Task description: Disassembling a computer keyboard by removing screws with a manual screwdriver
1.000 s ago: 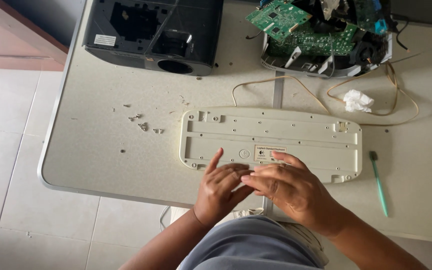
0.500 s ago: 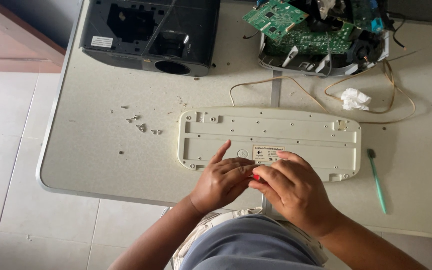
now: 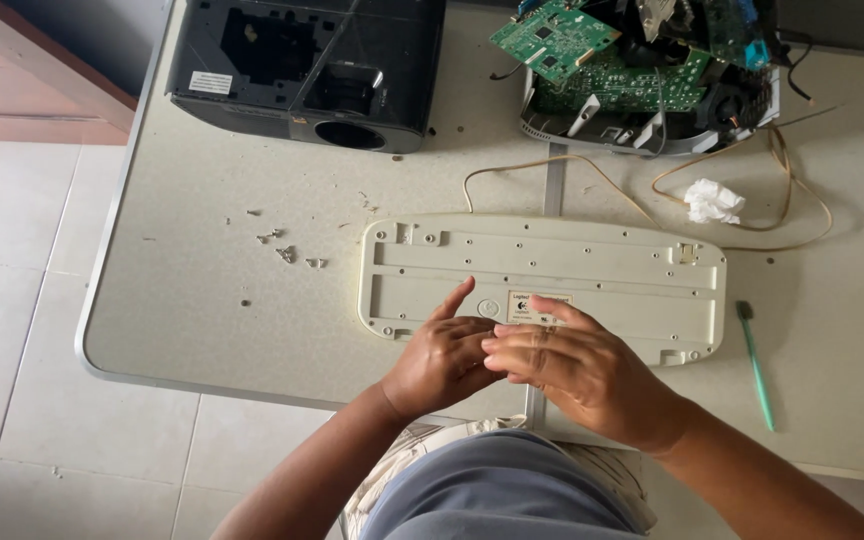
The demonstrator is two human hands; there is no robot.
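Beige table (image 3: 202, 300) fills most of the frame, tiled floor at left and bottom. Black projector shell (image 3: 307, 70) sits at upper left, lens hole facing down-frame. Opened chassis with green circuit boards (image 3: 642, 70) at upper centre-right. Cream keyboard (image 3: 542, 275) lies face-down at centre, underside up, its tan cable (image 3: 752, 190) looping toward upper right.

Left hand (image 3: 442, 360) and right hand (image 3: 577, 370) meet at the lower edge of the keyboard, just below its label. Left index finger raised and pointing up-frame; the other left fingers curl inward against the right hand. Right fingers lie flat, close together, reaching leftward over the left fingers. Cannot tell whether either hand pinches anything; the contact point is hidden.

Change over the last second: both hands have stayed at the same spot on the keyboard edge, the right fingers sliding a little further across the left. Keyboard has not shifted. Judgement: fine work at that one point is ongoing, not finished.

Smaller items: green toothbrush (image 3: 755, 365) at right of keyboard, crumpled white tissue (image 3: 712, 200) inside the cable loop, loose screws (image 3: 287, 250) left of keyboard.
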